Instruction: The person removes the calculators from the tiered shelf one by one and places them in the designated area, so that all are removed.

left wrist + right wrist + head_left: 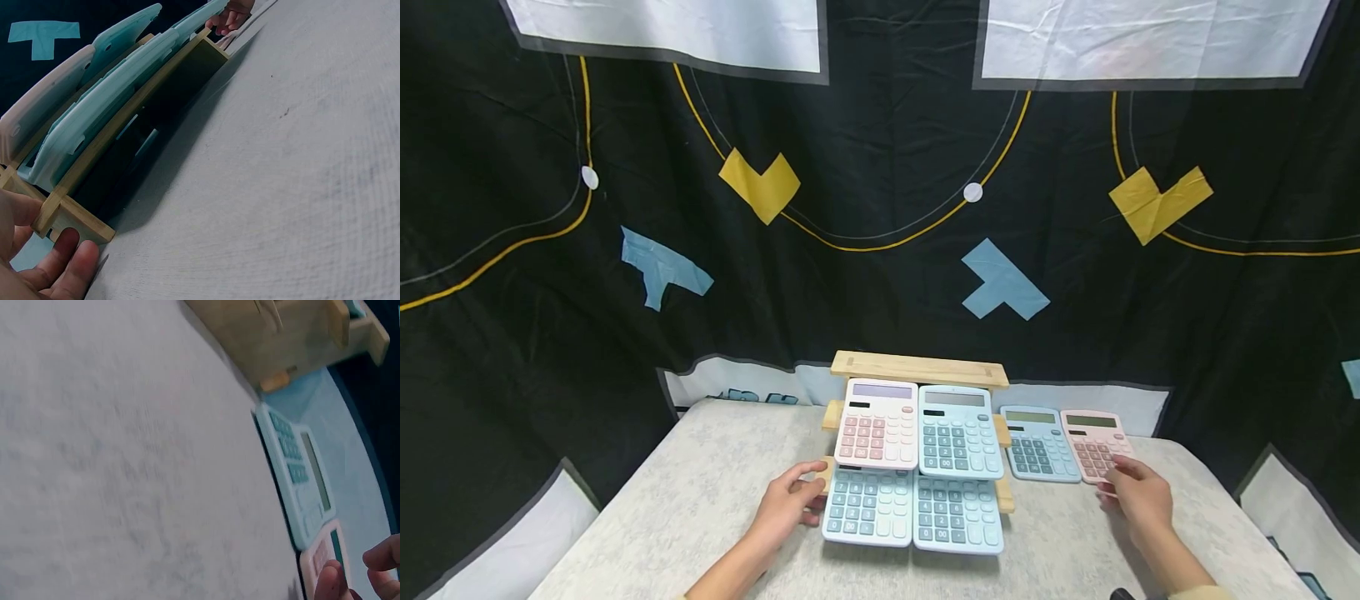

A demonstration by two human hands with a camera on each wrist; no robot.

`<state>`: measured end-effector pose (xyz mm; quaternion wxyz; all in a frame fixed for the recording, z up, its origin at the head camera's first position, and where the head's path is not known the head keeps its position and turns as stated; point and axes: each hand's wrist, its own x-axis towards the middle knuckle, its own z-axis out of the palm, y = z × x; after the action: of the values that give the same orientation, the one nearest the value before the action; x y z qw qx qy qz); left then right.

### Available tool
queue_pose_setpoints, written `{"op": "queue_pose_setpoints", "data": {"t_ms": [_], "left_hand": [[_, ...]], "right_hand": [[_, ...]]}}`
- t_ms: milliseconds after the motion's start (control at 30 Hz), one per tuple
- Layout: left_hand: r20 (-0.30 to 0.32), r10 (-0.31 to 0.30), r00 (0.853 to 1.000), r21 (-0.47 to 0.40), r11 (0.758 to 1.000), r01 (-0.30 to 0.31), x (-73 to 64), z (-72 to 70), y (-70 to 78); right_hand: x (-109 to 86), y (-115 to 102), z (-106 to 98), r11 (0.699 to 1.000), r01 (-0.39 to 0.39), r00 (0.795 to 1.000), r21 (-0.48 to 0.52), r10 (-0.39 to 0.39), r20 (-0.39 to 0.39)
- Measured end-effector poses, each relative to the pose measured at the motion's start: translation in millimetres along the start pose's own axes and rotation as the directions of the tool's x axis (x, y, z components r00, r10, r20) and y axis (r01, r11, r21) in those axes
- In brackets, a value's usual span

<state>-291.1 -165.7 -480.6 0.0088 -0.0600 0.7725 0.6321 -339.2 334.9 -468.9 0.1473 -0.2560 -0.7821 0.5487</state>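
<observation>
My left hand (786,504) grips the front left corner of a tiered wooden stand (86,219), with fingers on either side of the wood. On the upper tier lean a pink-and-white calculator (877,425) and a light blue calculator (960,432). Two more light blue ones, a left calculator (868,507) and a right calculator (957,515), lean on the lower tier. Beside the stand, my right hand (1138,493) is at the right edge of a pink calculator (1091,429); its fingertips overlap the keys, and thumb and fingers are apart in the right wrist view.
Next to that pink calculator, a light blue calculator (1041,442) lies on the pale table (700,483), right of the stand. Behind the table hangs a black cloth (887,308) with tape pieces. A small dark object (1122,594) shows at the bottom edge.
</observation>
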Motion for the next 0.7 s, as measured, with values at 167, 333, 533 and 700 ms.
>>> {"op": "queue_pose_setpoints", "data": {"t_ms": [167, 333, 533, 700], "left_hand": [[0.001, -0.001, 1.000, 0.002, 1.000, 0.001, -0.4, 0.1, 0.0], [0.003, 0.006, 1.000, -0.002, 1.000, -0.006, 0.4, -0.2, 1.7], [0.004, -0.008, 1.000, -0.001, 1.000, 0.008, 2.3, -1.0, 1.1], [0.002, -0.011, 1.000, 0.001, 1.000, 0.011, 1.1, -0.2, 0.9]], "right_hand": [[-8.9, -6.6, 3.4, 1.000, 0.014, 0.999, -0.002, -0.013, 0.048], [-17.9, -16.7, 5.0, 1.000, 0.016, 0.993, 0.025, -0.019, 0.117], [-31.3, -27.9, 8.6, 0.999, 0.025, 0.982, 0.036, -0.032, 0.188], [-43.0, -34.6, 12.2, 0.997, 0.066, 0.966, 0.035, -0.073, 0.247]]}}
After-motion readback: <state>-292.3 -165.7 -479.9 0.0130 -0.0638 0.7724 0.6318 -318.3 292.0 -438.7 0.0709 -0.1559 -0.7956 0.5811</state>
